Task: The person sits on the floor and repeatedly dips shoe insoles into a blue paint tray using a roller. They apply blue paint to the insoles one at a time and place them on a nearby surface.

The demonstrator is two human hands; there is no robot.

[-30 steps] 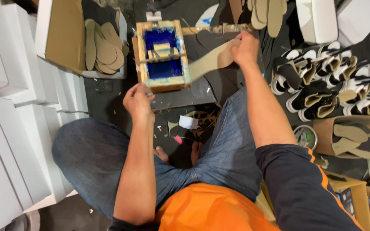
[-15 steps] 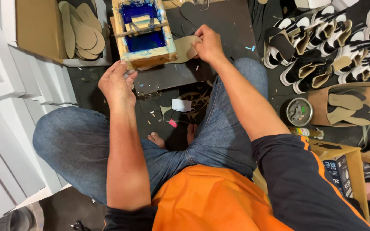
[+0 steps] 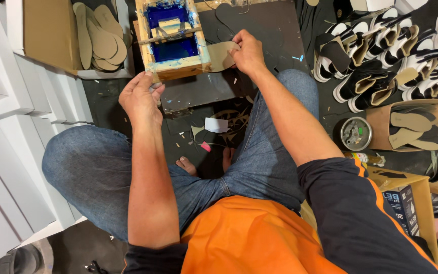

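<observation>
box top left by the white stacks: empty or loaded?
Loaded. The open cardboard box holds a loose pile of tan insoles at its right end; the rest of its floor shows bare cardboard.

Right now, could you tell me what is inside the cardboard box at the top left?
The cardboard box holds a loose pile of tan insoles, overlapping one another. Whatever lies beneath the pile is covered.

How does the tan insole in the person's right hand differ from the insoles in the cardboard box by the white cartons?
The insole in the right hand is single, pinched by the right hand, lying beside the blue-stained wooden frame. The boxed insoles are several, overlapped in a loose pile, untouched, inside the cardboard box. Both are flat, tan and foot-shaped.
</observation>
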